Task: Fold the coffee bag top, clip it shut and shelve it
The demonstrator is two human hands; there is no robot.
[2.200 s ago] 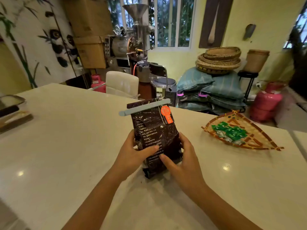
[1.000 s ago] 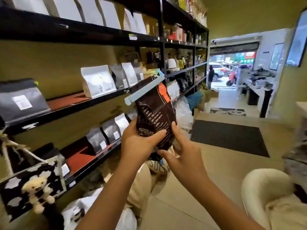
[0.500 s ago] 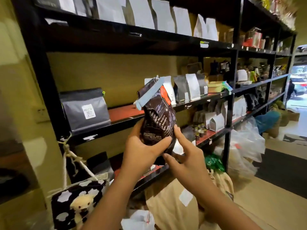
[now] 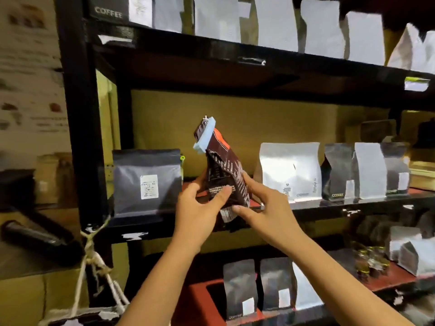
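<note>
A dark brown coffee bag [image 4: 224, 170] with an orange label stands tilted in front of the middle shelf [image 4: 329, 204]. A pale blue clip [image 4: 205, 134] clamps its folded top. My left hand [image 4: 196, 210] grips the bag's lower left side, thumb across the front. My right hand [image 4: 266, 208] holds its lower right side. The bag's base hovers at the shelf's front edge, in the gap between a dark grey bag [image 4: 147, 182] and a silver bag [image 4: 289, 170].
Black shelving carries several silver and grey bags on the upper shelf [image 4: 235, 55], middle and lower shelves. A black upright post [image 4: 80, 114] stands at the left, with a knotted rope [image 4: 91, 257] below it.
I carried the clipped bag from the white counter to the shelving. The bag has come closer to the middle shelf gap, and the view has turned square onto the shelves.
</note>
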